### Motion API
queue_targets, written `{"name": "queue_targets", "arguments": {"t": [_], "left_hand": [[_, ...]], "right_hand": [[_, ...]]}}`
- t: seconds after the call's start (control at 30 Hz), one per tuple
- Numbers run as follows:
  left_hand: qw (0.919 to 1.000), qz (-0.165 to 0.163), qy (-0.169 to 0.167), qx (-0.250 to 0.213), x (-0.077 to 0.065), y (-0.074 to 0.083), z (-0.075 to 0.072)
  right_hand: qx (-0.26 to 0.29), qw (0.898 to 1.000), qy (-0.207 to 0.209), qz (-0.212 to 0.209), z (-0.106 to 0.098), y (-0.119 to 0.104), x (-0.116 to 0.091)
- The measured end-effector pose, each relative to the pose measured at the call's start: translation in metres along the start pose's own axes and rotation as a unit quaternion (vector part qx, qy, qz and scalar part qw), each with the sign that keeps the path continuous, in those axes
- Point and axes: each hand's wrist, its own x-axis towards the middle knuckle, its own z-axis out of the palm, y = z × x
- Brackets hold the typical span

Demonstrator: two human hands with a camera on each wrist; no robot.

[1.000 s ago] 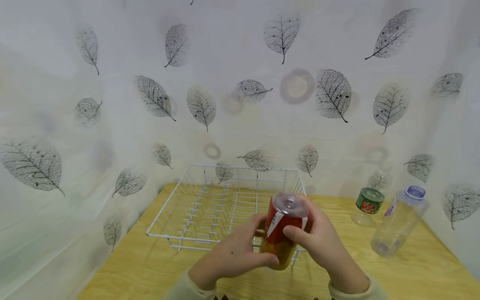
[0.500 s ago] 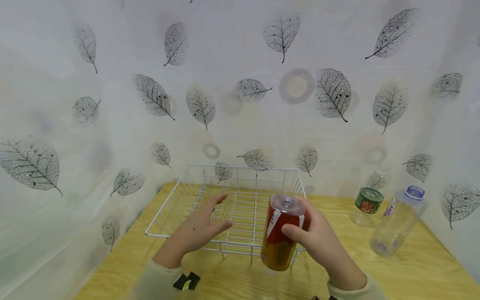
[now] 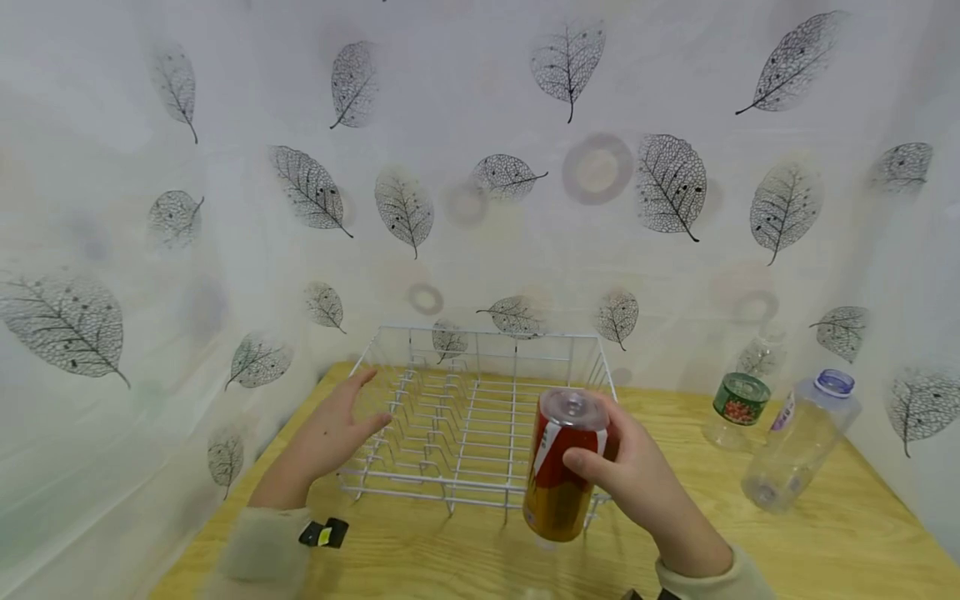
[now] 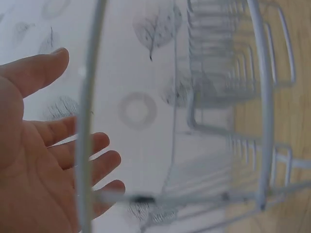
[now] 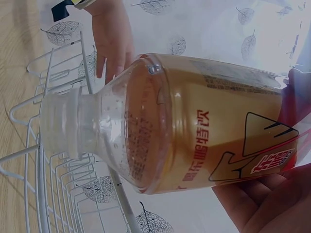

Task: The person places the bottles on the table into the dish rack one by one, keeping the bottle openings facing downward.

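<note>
In the head view my right hand (image 3: 637,479) grips a plastic bottle (image 3: 558,483) with a red and gold label. The bottle is upside down, base up, over the front right of a white wire dish rack (image 3: 487,333). Up close in the right wrist view, the clear neck of the bottle (image 5: 218,121) has no cap on it. My left hand (image 3: 322,433) holds nothing and is at the left side of the rack, fingers extended. In the left wrist view the fingers of the left hand (image 4: 43,170) lie partly behind a rack wire (image 4: 83,121).
At the right of the wooden table (image 3: 675,533) stand a clear bottle with a green label (image 3: 740,404) and a tilted clear bottle with a purple neck (image 3: 802,446). A leaf-printed curtain (image 3: 480,267) hangs behind and at both sides.
My left hand has let go of the bottle and moved left to the rack's left side. The right hand still holds the bottle in nearly the same place.
</note>
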Motion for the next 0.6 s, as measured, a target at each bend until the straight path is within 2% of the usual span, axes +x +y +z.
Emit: {"name": "queue_targets", "arguments": {"t": [0.2,0.4,0.6], "left_hand": [[0.9991,-0.04,-0.002,-0.013,0.005,-0.031,-0.012],[0.9935,-0.078,-0.026,-0.078,0.004,-0.052,-0.016],[0.9861,-0.079,-0.048,-0.138,0.001,-0.067,-0.014]], "right_hand": [[0.004,1.0,-0.004,-0.005,0.0,0.0,0.0],[0.006,1.0,-0.005,-0.002,-0.001,0.002,0.0],[0.005,1.0,-0.002,0.004,0.0,0.0,0.001]]}}
